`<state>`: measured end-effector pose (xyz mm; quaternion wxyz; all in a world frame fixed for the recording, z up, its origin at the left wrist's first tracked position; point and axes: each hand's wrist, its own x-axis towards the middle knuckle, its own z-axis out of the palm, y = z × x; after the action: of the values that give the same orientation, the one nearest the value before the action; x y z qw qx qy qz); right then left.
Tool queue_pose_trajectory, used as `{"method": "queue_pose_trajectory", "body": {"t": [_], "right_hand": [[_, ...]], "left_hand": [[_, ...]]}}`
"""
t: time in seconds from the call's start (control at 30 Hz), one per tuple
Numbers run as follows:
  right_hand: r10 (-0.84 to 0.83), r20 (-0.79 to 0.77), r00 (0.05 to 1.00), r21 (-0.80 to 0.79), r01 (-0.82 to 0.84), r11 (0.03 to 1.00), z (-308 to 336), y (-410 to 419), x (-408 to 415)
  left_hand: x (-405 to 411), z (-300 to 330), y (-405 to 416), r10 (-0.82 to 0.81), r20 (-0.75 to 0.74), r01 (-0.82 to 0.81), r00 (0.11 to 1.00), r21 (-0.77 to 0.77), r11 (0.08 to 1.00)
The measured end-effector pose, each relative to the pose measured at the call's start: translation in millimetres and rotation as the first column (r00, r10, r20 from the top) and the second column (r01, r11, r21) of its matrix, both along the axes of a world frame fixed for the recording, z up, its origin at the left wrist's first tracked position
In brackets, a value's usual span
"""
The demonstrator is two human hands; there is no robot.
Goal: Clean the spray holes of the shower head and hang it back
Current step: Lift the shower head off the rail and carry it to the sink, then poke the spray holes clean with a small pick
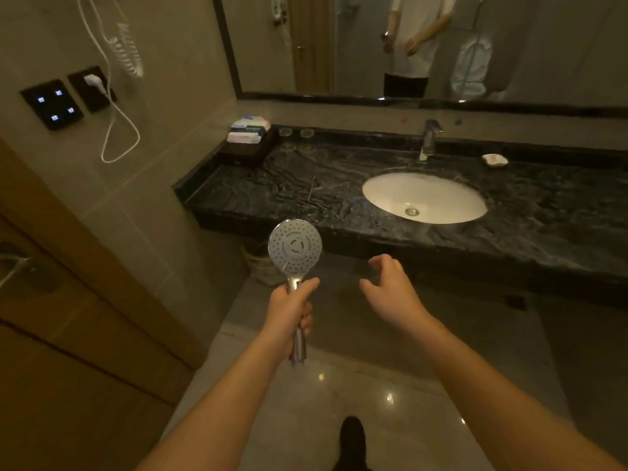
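A chrome shower head (294, 248) with a round grey spray face full of small holes stands upright in front of me, its face turned toward the camera. My left hand (290, 309) grips its handle just below the head, and the handle's lower end sticks out under my fist. No hose shows on the handle. My right hand (390, 283) hovers to the right of the shower head, apart from it, with its fingers loosely curved and holding nothing.
A black marble counter (272, 185) with a white oval sink (424, 197), a tap (429, 139) and a soap dish (494, 160) runs ahead. A tray of toiletries (248, 136) sits at its left end. A woven bin (261, 266) stands under the counter. A wooden door (68, 334) is at left.
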<state>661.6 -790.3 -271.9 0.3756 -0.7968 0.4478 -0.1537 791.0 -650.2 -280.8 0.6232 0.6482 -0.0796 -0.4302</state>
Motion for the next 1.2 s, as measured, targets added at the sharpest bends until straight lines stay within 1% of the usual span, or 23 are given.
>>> {"method": "queue_pose_trajectory", "body": {"t": [0.1, 0.23, 0.3, 0.4, 0.53, 0.7, 0.9, 1.07, 1.2], "right_hand": [[0.048, -0.008, 0.999, 0.035, -0.048, 0.998, -4, -57, 33], [0.105, -0.011, 0.994, 0.067, -0.104, 0.992, -4, -117, 67], [0.117, -0.015, 0.993, 0.074, -0.116, 0.991, -7, -138, 79], [0.1, -0.021, 0.995, 0.091, -0.098, 0.991, -12, -170, 93], [0.084, -0.037, 0.996, 0.112, -0.08, 0.99, -23, -210, 108], [0.069, -0.086, 0.994, 0.125, -0.058, 0.99, -39, -256, 150], [0.06, -0.147, 0.987, 0.163, -0.035, 0.986, -63, -313, 248], [0.07, -0.291, 0.954, 0.218, -0.005, 0.976, -78, -358, 347], [0.096, -0.377, 0.921, 0.277, 0.013, 0.961, -96, -383, 413]], "left_hand": [[31, -3, -46, 0.042, -0.004, -0.042, 0.999, 0.065, 0.997], [64, 0, -102, 0.027, 0.004, -0.027, 1.0, 0.124, 0.992], [74, 0, -127, 0.004, 0.001, -0.004, 1.0, 0.13, 0.991], [90, -7, -164, -0.048, 0.003, 0.048, 0.999, 0.128, 0.991], [113, -19, -205, -0.115, -0.041, 0.119, 0.992, 0.123, 0.985], [163, -37, -255, -0.14, -0.068, 0.148, 0.988, 0.129, 0.98], [262, -57, -317, -0.157, -0.088, 0.167, 0.984, 0.119, 0.979], [359, -69, -353, -0.158, -0.142, 0.18, 0.977, 0.156, 0.971], [422, -88, -372, -0.107, -0.186, 0.139, 0.977, 0.167, 0.976]]}}
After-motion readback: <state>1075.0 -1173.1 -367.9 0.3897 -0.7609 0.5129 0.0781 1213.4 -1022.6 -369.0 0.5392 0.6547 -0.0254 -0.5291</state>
